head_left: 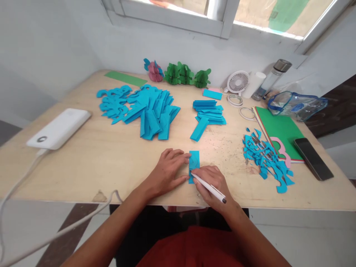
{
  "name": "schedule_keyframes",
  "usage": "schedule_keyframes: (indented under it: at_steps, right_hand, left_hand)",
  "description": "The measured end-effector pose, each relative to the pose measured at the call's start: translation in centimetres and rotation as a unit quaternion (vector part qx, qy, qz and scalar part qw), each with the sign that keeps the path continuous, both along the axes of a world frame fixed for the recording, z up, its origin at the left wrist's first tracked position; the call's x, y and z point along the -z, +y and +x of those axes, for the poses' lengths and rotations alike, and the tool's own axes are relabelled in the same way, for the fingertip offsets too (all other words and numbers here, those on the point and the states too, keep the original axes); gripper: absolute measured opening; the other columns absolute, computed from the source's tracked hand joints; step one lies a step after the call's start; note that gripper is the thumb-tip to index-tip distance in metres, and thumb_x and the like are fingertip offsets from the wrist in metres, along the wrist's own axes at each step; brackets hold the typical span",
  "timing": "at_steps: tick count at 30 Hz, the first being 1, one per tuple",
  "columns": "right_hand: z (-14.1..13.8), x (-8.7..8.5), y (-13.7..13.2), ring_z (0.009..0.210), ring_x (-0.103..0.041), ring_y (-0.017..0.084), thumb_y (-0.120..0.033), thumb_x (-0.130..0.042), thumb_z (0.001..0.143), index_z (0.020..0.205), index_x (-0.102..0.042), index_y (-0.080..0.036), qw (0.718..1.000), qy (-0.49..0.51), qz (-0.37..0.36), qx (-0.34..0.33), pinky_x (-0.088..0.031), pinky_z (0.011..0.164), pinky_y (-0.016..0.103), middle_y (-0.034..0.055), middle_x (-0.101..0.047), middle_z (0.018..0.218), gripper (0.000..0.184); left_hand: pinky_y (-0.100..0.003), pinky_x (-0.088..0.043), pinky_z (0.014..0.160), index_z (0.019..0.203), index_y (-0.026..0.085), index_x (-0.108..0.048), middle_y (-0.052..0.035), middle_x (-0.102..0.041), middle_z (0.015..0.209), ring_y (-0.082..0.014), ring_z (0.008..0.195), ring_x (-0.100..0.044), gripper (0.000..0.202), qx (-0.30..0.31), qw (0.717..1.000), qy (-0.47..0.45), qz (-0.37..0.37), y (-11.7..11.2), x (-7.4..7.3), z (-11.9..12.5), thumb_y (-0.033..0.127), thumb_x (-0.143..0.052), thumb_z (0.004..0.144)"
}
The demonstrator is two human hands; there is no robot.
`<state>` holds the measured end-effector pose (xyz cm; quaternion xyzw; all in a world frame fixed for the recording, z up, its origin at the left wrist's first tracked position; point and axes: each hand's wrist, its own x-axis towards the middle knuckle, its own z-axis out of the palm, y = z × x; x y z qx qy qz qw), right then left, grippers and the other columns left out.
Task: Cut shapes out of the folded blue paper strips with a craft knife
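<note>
Blue strip under the pen, steadied from the side
The right hand [213, 184] has its grip pinched round a white pen [211, 190], tip at a blue paper strip [194, 158] on the desk [130, 159]. The left hand [170, 170], grip spread and grasping nothing, touches the strip's left side; if that light touch slips, the strip could swivel and the line skew. Farther right, blue scraps [263, 152] could catch the forearm if it swings wide. Beyond the strip, a blue stack [210, 111] limits forward reach; 3 green paper figures [185, 74] stand near the wall [130, 46].
</note>
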<state>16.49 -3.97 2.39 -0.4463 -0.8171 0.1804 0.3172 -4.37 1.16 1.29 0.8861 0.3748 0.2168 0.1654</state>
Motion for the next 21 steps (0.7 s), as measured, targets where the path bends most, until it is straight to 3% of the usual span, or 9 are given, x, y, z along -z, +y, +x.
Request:
schedule_keyframes:
  at_steps: [5, 13, 21]
  right_hand:
    - [0.0, 0.2, 0.0, 0.092, -0.067, 0.021, -0.022, -0.047, 0.098, 0.103, -0.066, -0.020, 1.000, -0.010, 0.001, -0.001, -0.045, 0.082, 0.037, 0.0070, -0.074, 0.095, 0.019]
    - [0.0, -0.1, 0.0, 0.091, -0.068, 0.021, -0.023, -0.049, 0.097, 0.106, -0.066, -0.022, 1.000, 0.010, -0.020, 0.009, -0.047, 0.083, 0.037, 0.0063, -0.075, 0.095, 0.019]
    - [-1.0, -0.4, 1.4, 0.082, -0.069, 0.019, -0.028, -0.053, 0.093, 0.097, -0.065, -0.024, 0.978, 0.119, -0.105, 0.137, -0.053, 0.074, 0.031, 0.0034, -0.074, 0.089, 0.014]
  left_hand:
    - [-0.052, -0.034, 0.108, 0.112, 0.020, -0.061, -0.0122, -0.063, 0.132, -0.0286, 0.123, -0.052, 0.027, 0.001, 1.000, -0.009, 0.001, 0.0, 0.1, 0.0, 0.033, -0.058, 0.088]
    - [-0.053, -0.033, 0.109, 0.111, 0.018, -0.059, -0.0133, -0.062, 0.134, -0.0292, 0.125, -0.051, 0.027, 0.010, 1.000, 0.001, 0.006, 0.0, 0.0, 0.0, 0.034, -0.056, 0.089]
    - [-0.054, -0.032, 0.110, 0.115, 0.019, -0.060, -0.0121, -0.062, 0.135, -0.0294, 0.126, -0.051, 0.029, 0.008, 1.000, -0.001, 0.004, 0.0, 0.0, -0.1, 0.033, -0.058, 0.089]
